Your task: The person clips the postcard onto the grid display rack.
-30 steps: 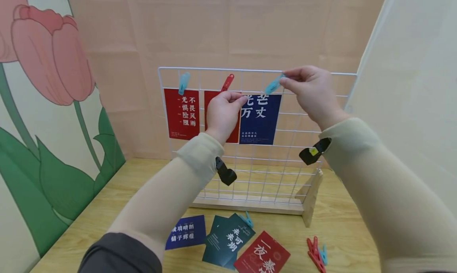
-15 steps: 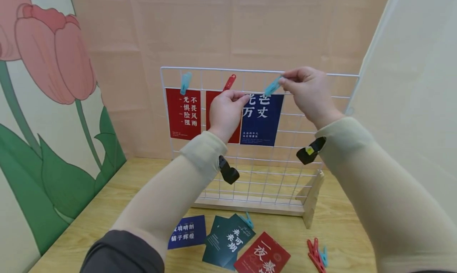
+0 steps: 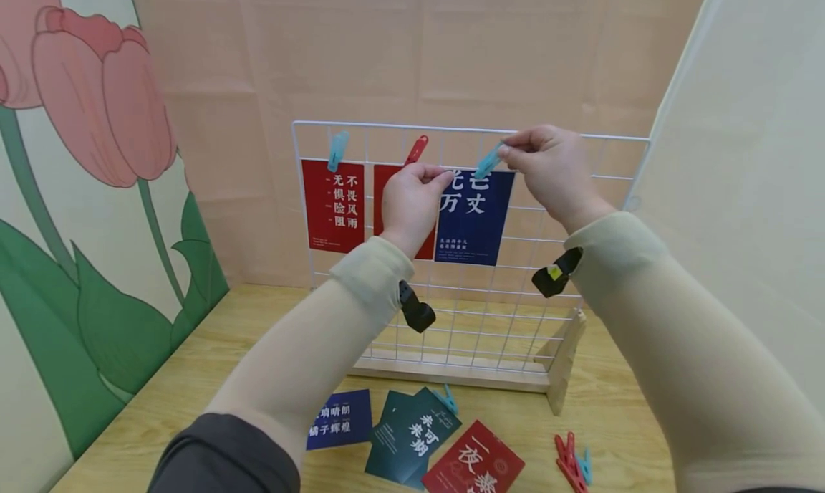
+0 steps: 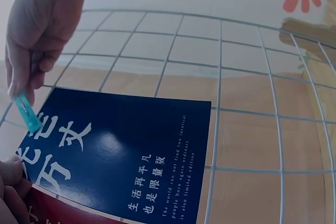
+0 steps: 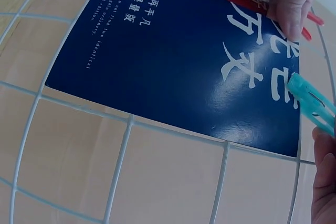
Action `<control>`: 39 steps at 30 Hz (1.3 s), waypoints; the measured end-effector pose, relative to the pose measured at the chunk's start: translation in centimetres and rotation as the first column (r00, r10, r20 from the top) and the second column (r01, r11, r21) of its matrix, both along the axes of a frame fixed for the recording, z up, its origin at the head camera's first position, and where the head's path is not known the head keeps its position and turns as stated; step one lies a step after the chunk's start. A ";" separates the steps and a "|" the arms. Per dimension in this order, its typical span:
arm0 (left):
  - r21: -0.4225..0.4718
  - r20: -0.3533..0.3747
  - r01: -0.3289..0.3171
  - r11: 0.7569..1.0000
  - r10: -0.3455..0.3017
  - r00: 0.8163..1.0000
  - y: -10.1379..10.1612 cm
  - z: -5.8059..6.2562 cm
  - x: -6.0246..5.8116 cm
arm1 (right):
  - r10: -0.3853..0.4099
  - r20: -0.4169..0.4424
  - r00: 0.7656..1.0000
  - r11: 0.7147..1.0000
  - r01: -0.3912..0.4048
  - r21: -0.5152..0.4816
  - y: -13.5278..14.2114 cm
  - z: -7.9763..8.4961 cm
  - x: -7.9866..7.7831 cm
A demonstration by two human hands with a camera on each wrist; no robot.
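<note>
My left hand point(image 3: 411, 205) pinches the top left corner of a dark blue card point(image 3: 473, 228) with white characters, holding it against a white wire grid point(image 3: 528, 238). Between the thumb and fingers of my right hand point(image 3: 556, 172) is a teal clothespin point(image 3: 489, 160). In the right wrist view the tip of the teal clothespin point(image 5: 314, 100) lies over the card's top edge. Left of it, a red card point(image 3: 333, 206) hangs from another teal clothespin point(image 3: 338, 151). A second red card point(image 3: 425, 248), under a red clothespin point(image 3: 416, 149), is partly hidden by my left hand.
On the wooden table point(image 3: 619, 407) lie a blue card point(image 3: 348, 418), dark green cards point(image 3: 402, 443) and a red card point(image 3: 467, 461). A teal clothespin point(image 3: 446, 398) touches the green ones. Red clothespins point(image 3: 567, 457) and a teal one point(image 3: 584, 466) lie at right. A wooden base point(image 3: 451, 375) supports the grid.
My right hand has moved slightly down and left with the teal clothespin, whose tip now overlaps the blue card's top edge. My left hand keeps its pinch on the card.
</note>
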State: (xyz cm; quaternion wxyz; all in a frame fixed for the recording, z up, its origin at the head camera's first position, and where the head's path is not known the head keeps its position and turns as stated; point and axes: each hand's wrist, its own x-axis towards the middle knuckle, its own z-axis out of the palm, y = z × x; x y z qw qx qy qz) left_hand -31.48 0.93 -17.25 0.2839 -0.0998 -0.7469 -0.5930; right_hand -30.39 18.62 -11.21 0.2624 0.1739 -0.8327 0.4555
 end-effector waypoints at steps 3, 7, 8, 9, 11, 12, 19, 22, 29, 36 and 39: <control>0.001 -0.004 -0.002 1.000 0.002 1.000 0.0 0.0 -0.1 | -0.012 0.011 1.000 1.000 0.011 0.029 -0.1 0.0 0.0; 0.003 -0.002 0.002 1.000 -0.002 1.000 0.1 -0.1 -0.1 | -0.015 0.023 1.000 0.998 0.014 0.055 -0.1 0.0 0.0; 0.003 -0.002 0.004 1.000 -0.004 1.000 0.1 -0.1 -0.1 | -0.016 0.025 1.000 0.998 0.015 0.061 0.0 0.0 0.0; 0.004 -0.003 0.005 1.000 -0.005 1.000 0.1 -0.1 -0.1 | -0.018 0.028 0.999 0.998 0.016 0.067 0.0 0.0 0.0; 0.004 -0.009 0.007 1.000 -0.007 1.000 0.0 -0.1 -0.1 | -0.022 0.036 0.999 0.996 0.019 0.082 0.0 0.0 0.1; 0.005 -0.013 0.009 1.000 -0.009 1.000 0.0 -0.1 0.0 | -0.028 0.041 0.999 0.995 0.024 0.092 0.0 0.0 0.1; 0.036 -0.047 0.035 0.999 -0.033 0.998 -0.1 -0.3 0.1 | -0.044 0.067 0.997 0.990 0.035 0.139 -0.2 0.0 0.3; 0.047 -0.056 0.040 0.998 -0.037 0.998 -0.2 -0.3 0.1 | -0.058 0.055 0.997 0.985 0.048 0.165 -0.3 0.0 0.3; 0.051 -0.024 0.040 0.998 -0.039 0.999 -0.3 -0.2 0.3 | -0.086 0.061 0.994 0.976 0.072 0.206 -0.6 0.0 0.2; 0.059 -0.006 0.051 0.997 -0.051 0.999 -0.5 -0.5 0.5 | -0.094 0.050 0.994 0.977 0.082 0.196 -0.8 -0.3 0.4; 0.059 -0.012 0.055 0.997 -0.054 0.998 -0.6 -0.6 0.4 | -0.092 0.039 0.995 0.979 0.083 0.188 -0.8 -0.5 0.5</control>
